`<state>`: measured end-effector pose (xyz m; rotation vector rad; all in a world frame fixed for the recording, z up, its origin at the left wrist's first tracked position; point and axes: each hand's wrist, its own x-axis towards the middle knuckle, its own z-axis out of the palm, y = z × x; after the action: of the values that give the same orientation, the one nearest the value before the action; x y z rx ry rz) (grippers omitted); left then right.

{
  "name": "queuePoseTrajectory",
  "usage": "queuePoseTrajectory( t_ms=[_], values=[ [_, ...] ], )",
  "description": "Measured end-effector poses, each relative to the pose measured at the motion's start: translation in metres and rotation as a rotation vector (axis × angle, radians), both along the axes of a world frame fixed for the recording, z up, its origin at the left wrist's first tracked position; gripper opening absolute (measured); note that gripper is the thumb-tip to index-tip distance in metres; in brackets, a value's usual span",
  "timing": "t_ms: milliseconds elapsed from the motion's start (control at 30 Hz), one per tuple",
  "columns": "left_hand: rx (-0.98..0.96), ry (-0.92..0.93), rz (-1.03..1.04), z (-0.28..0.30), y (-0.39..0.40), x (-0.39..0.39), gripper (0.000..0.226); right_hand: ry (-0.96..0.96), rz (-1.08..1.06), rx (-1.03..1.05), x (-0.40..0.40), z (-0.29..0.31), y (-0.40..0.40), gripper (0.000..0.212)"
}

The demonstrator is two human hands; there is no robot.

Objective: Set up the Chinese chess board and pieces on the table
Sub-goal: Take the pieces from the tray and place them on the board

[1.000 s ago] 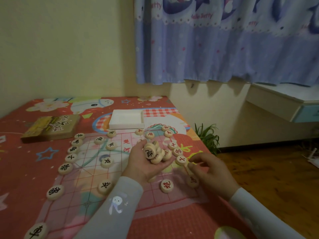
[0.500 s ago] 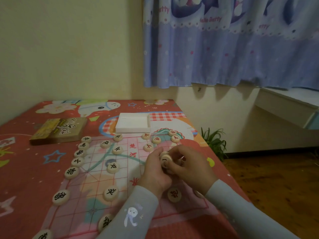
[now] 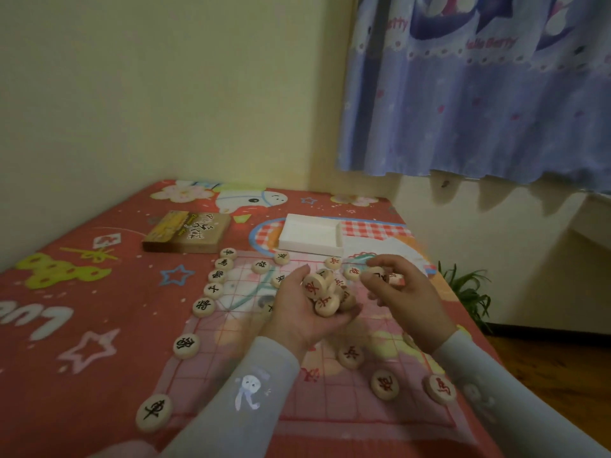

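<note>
Covering the table is a red cartoon-printed cloth (image 3: 82,325), and on it lies the pink-gridded thin paper chess board (image 3: 231,358), the landmark for the rest. Behind the board's far right corner hangs a blue patterned curtain (image 3: 479,110). Just beyond the board's far edge sit a brown rectangular cardboard box (image 3: 188,233), to the left, and an open white shallow tray (image 3: 310,234), nearer the middle. Above the board's centre the left hand (image 3: 304,312) is cupped palm-up, cradling a small heap of round pale wooden discs with red characters (image 3: 325,290). Beside it, over the board's right half, the right hand (image 3: 406,299) pinches a single round wooden disc (image 3: 377,276) between thumb and fingertips. Along the board's left edge runs a line of round wooden discs with black characters (image 3: 204,306), with a few more just inside the grid. Near the board's near right corner lie three red-marked wooden discs (image 3: 384,385), flat on the grid and apart from one another.
</note>
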<state>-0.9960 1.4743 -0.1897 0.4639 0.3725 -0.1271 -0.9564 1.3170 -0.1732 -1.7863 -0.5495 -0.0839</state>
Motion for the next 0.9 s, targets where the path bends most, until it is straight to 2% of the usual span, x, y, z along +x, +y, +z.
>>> queuePoseTrajectory(
  t_ms=[133, 200, 333, 500, 567, 700, 900],
  values=[
    [0.028, -0.035, 0.126, 0.003, 0.044, -0.017, 0.038, -0.176, 0.019, -0.294, 0.006, -0.013, 0.030, 0.018],
    [0.031, -0.035, 0.206, 0.002, 0.069, -0.026, 0.044, -0.227, 0.112, -0.397, -0.001, -0.017, 0.048, 0.018],
    [0.065, -0.061, 0.298, 0.003, 0.109, -0.049, 0.034, -0.304, 0.341, -0.532, -0.025, -0.021, 0.079, 0.028],
    [0.052, -0.058, 0.404, 0.001, 0.140, -0.078, 0.041, -0.452, 0.549, -0.666, -0.051, -0.027, 0.107, 0.028],
    [0.045, -0.052, 0.438, -0.002, 0.147, -0.084, 0.035, -0.518, 0.605, -0.714, -0.058, -0.030, 0.115, 0.026],
    [0.048, -0.030, 0.436, -0.006, 0.153, -0.091, 0.028, -0.566, 0.649, -0.758, -0.067, -0.038, 0.126, 0.022],
    [0.092, 0.001, 0.450, 0.000, 0.141, -0.097, 0.038, -0.587, 0.697, -0.847, -0.067, -0.051, 0.131, 0.031]
  ],
)
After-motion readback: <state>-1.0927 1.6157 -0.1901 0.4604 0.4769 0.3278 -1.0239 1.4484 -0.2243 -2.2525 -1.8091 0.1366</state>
